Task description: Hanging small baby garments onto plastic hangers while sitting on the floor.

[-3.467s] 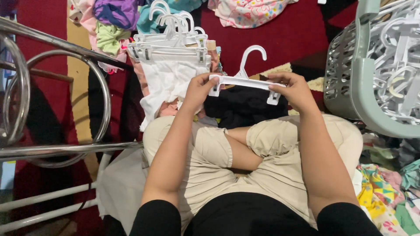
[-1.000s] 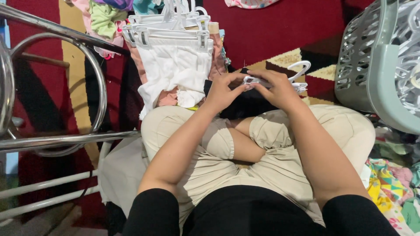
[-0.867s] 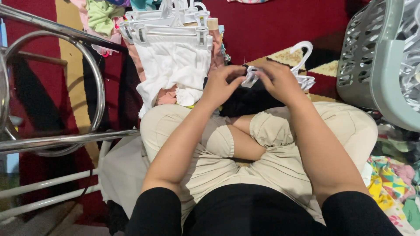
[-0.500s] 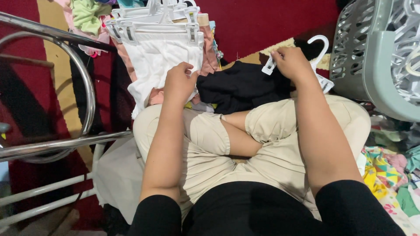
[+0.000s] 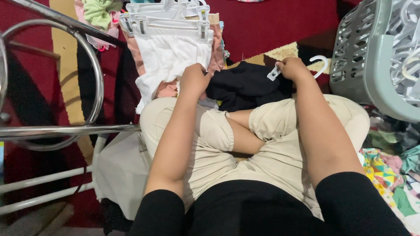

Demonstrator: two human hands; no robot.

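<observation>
My right hand (image 5: 292, 69) grips a white plastic clip hanger (image 5: 320, 64) at the right end of a black garment (image 5: 245, 85) that lies on the carpet in front of my crossed legs. My left hand (image 5: 193, 80) is closed on the left edge of the same black cloth, just below a white garment (image 5: 168, 57) clipped on a stack of white hangers (image 5: 166, 17). I sit cross-legged in beige shorts (image 5: 271, 153).
A grey plastic laundry basket (image 5: 358, 57) full of white hangers stands at the right. A chrome metal rack (image 5: 65, 126) crosses the left side. Colourful clothes (image 5: 385, 170) lie at the lower right and more (image 5: 98, 13) at the top left on the red carpet (image 5: 271, 22).
My hands, together on the hanger a second ago, have moved apart. The right hand took the hanger to the right; the left hand went left to the edge of the black garment.
</observation>
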